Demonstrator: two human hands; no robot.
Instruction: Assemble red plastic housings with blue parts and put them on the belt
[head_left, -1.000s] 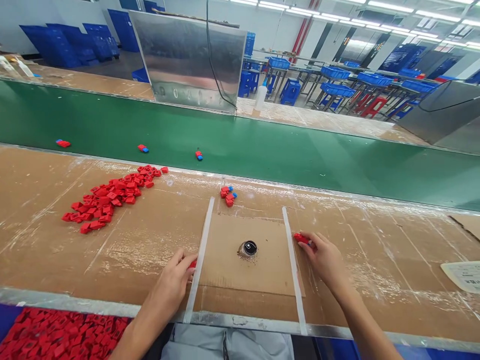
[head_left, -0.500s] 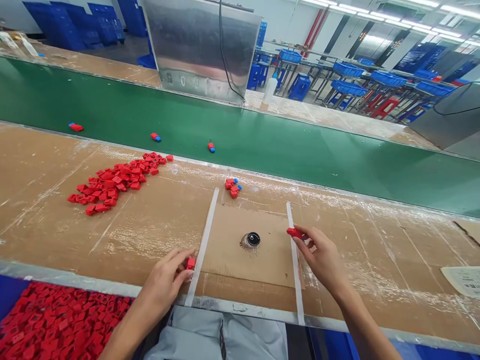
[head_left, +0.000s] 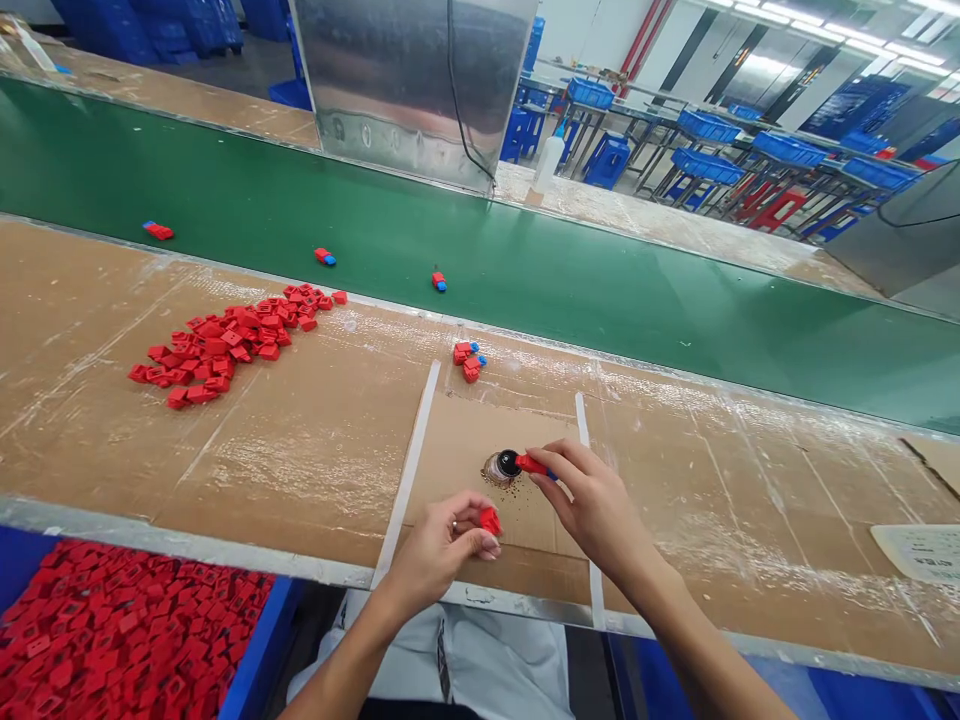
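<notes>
My left hand is closed around a small red plastic block, pinched between thumb and fingers above the cardboard mat. Between the fingertips of my right hand is a red plastic piece, with a bit of blue showing at the fingers. Its left end meets or overhangs the rim of a small round pot with a black top; whether they touch I cannot tell. Dark specks lie around the pot. Beyond the mat, a pair of red-and-blue pieces rests on the table.
A heap of red blocks lies on the left of the table. More fill a blue bin at lower left. Along the far side runs a green belt carrying several red-and-blue pieces. White tape strips flank the mat.
My right hand has moved left, bringing its red piece to the pot. My left hand has come right over the mat with its red block. The view has shifted slightly.
</notes>
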